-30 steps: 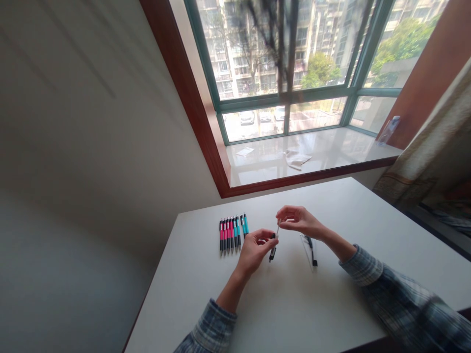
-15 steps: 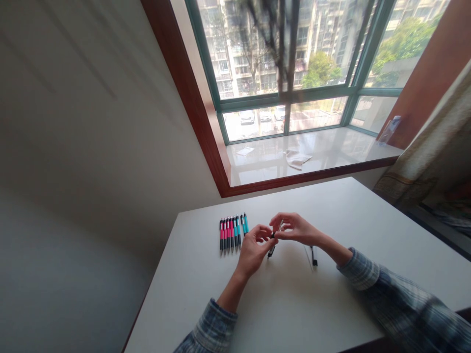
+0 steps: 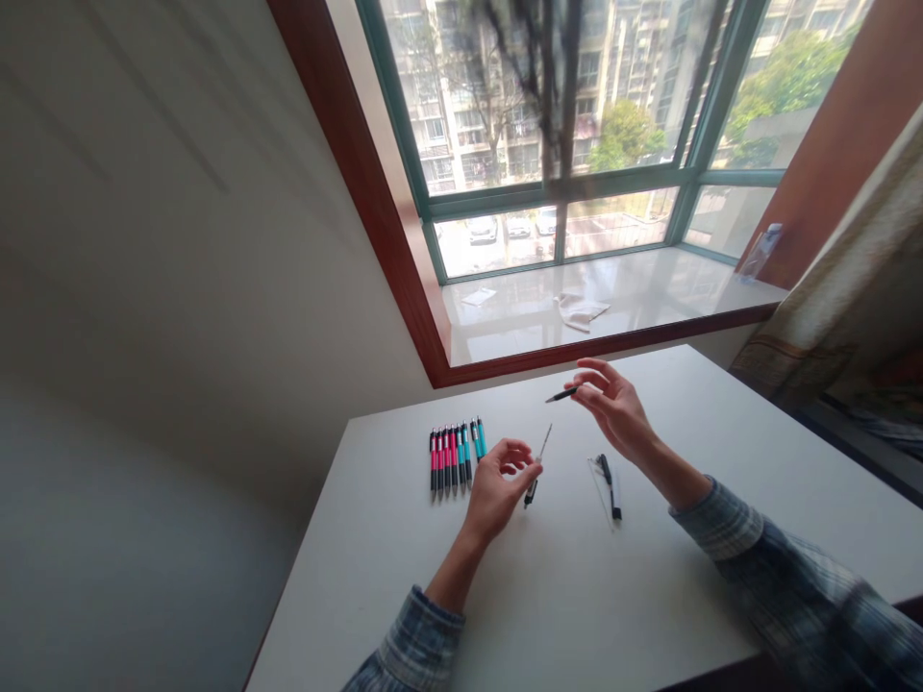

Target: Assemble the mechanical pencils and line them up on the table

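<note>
Between thumb and fingers, my left hand [image 3: 503, 485] pinches an opened pen [image 3: 532, 495], its thin refill [image 3: 546, 440] sticking up and its dark end pointing down. My right hand [image 3: 612, 408] is raised farther back and holds a black pen part [image 3: 561, 395] with a pointed tip. Left of my left hand lies a row of pens, several pink and black [image 3: 443, 464] and several teal and black [image 3: 463, 457]. Below my right hand, a black and clear pen piece [image 3: 614, 495] rests on the table beside a thin clear stick [image 3: 601, 495].
The white table [image 3: 612, 596] stands against the wall under a window. On the sill [image 3: 649, 296] are a crumpled cloth [image 3: 580, 312], a white paper [image 3: 479, 298] and a clear bottle [image 3: 761, 254]. A curtain [image 3: 822, 279] hangs at the right.
My right hand has moved up and right, away from my left hand, taking the black part with it. The refill now shows uncovered. My left hand has stayed in place.
</note>
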